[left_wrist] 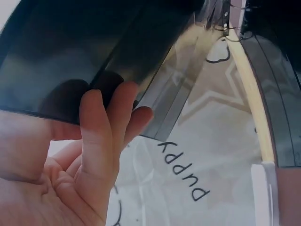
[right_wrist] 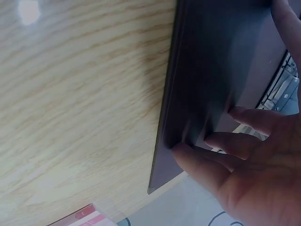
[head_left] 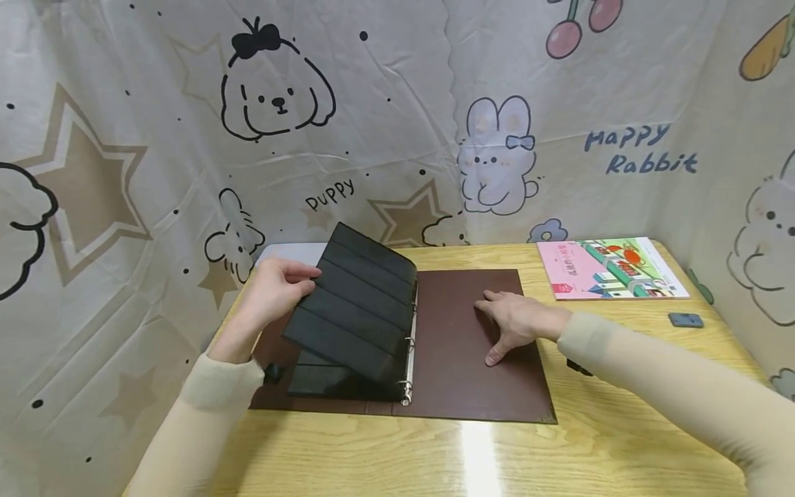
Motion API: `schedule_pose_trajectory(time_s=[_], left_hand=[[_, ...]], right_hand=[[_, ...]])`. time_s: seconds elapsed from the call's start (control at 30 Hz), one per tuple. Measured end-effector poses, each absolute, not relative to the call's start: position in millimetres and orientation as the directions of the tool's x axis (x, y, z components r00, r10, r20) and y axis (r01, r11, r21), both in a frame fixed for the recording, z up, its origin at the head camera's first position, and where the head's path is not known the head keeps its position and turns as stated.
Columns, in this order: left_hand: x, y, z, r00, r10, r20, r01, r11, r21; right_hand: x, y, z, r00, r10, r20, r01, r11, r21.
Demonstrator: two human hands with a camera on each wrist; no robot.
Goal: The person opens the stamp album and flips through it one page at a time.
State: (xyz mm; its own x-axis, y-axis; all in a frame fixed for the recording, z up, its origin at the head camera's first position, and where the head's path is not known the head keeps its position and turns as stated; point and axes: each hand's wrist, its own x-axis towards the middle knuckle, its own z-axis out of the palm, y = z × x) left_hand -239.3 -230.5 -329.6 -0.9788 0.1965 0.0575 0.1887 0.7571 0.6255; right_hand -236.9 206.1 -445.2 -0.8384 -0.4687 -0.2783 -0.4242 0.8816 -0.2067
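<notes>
A brown ring binder [head_left: 459,386] lies spread open on the wooden table. My left hand [head_left: 279,293] pinches the outer edge of black pocket pages [head_left: 360,297], which tilt up from the metal rings [head_left: 408,342]. In the left wrist view, the thumb is partly hidden, and a page with clear strips hangs beside the fingers [left_wrist: 96,122]. More black pages [head_left: 338,383] lie flat beneath the lifted ones. On the bare right cover rests my right hand [head_left: 515,321], its fingers spread and touching the surface with nothing held, as the right wrist view also shows.
A pink and green picture book [head_left: 611,269] lies at the table's back right. Nearer the right edge is a small blue-grey block [head_left: 686,320]. Something pale and flat [head_left: 295,252] sits at the back left, behind the binder. A printed curtain [head_left: 397,124] surrounds the table.
</notes>
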Motion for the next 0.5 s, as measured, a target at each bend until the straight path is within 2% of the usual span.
schedule_pose_trajectory(time_s=[0.27,0.5], left_hand=[[-229.8,-242.6,-332.8,-0.979,0.194,0.064,0.189,0.744,0.641],[-241.4,-271.3,-369.0,-0.980,0.162,-0.112,0.038,0.712,0.701]], right_hand=[[-237.3,206.6,-448.8,-0.848,-0.452,-0.277,-0.413,0.891,-0.189],[-237.2,208.2,-448.7,-0.842,-0.462,-0.279,-0.425,0.886,-0.183]])
